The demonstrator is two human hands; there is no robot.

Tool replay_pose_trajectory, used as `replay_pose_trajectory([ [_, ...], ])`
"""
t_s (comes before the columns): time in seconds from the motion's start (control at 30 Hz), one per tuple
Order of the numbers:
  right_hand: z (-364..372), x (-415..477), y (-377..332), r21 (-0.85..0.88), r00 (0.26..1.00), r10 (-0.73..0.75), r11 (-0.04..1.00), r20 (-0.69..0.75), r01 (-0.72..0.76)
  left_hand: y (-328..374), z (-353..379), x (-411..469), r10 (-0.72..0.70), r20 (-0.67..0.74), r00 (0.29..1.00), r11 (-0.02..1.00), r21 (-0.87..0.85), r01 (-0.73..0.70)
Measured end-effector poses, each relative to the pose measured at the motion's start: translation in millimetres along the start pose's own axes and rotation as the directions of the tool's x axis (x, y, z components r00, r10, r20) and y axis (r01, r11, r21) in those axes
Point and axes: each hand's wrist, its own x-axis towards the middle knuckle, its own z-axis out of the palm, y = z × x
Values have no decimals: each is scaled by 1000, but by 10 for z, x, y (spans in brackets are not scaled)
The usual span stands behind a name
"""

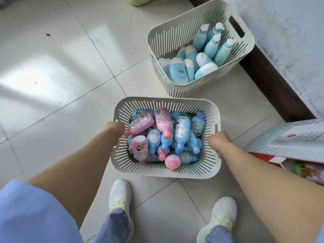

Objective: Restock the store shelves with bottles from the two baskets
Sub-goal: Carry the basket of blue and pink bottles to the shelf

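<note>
A cream slotted basket (157, 170) hangs above the tiled floor in front of me, held by both side handles. My left hand (114, 128) grips its left rim and my right hand (219, 140) grips its right rim. Inside lie several small pink bottles (141, 124) and blue bottles (182, 132) in a jumble. A second cream basket (177, 35) stands on the floor farther away, to the right. It holds several taller light-blue bottles (178, 72), some with white pump tops.
A wall with a dark skirting board (273, 79) runs along the right. A flat printed box (294, 142) lies at the right edge, over other packaging. My two white shoes (120, 193) stand below the held basket. A pale yellow-green container (140, 0) sits at the top.
</note>
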Motion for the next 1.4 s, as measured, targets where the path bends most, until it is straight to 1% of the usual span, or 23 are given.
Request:
replay_pose_trajectory([
  [0.07,29,4,-4,27,1000,12,1000,-8,-12,9,-17,-8,-5,46,999,999,-44,7],
  [0.1,6,-18,-25,31,1000,2,1000,15,-2,-2,-16,-32,-14,69,998,999,-43,17],
  [0.17,-51,-24,-31,17,997,-35,999,76,33,-70,-16,-73,-46,81,996,998,-45,50],
  [0.27,-194,-135,-63,-26,992,-73,997,102,76,-143,-76,-197,-84,107,991,992,-81,93],
  [0.33,-283,-239,-79,-34,991,-64,997,118,68,-153,-152,-342,-118,126,985,987,-95,130],
  [0.47,-554,-603,-146,-47,987,-41,998,155,49,-126,-385,-734,-154,140,978,977,-128,172],
  [0.57,-798,-980,-195,-57,989,-24,998,143,32,-115,-653,-1112,-179,141,974,973,-121,196],
  [0.67,-1094,-1431,-272,-59,990,-47,997,133,56,-71,-993,-1599,-191,131,973,972,-115,206],
  [0.8,-1556,-2169,-382,-28,991,-98,994,95,101,50,-1528,-2382,-142,112,984,977,-142,157],
  [0.9,-1902,-2695,-424,-1,995,-92,996,42,93,211,-1921,-3024,-107,108,988,963,-235,130],
  [0.97,-2130,-3065,-458,33,996,-88,996,16,88,314,-2209,-3474,-60,97,994,944,-317,87],
  [1.07,-2435,-3565,-483,111,995,-95,989,-30,98,422,-2551,-3999,0,52,999,933,-359,18],
  [1.13,-2617,-3908,-485,171,993,-101,979,-60,110,452,-2759,-4345,19,50,999,926,-377,1],
  [1.17,-2678,-4030,-484,200,992,-101,973,-77,115,471,-2837,-4483,29,44,999,926,-378,-10],
  [1.23,-2791,-4301,-443,282,991,-71,954,-115,101,508,-3005,-4734,67,31,997,945,-322,-53],
  [1.4,-2885,-4933,-182,446,981,31,893,-192,59,538,-3223,-5142,219,99,971,964,-174,-200],
])
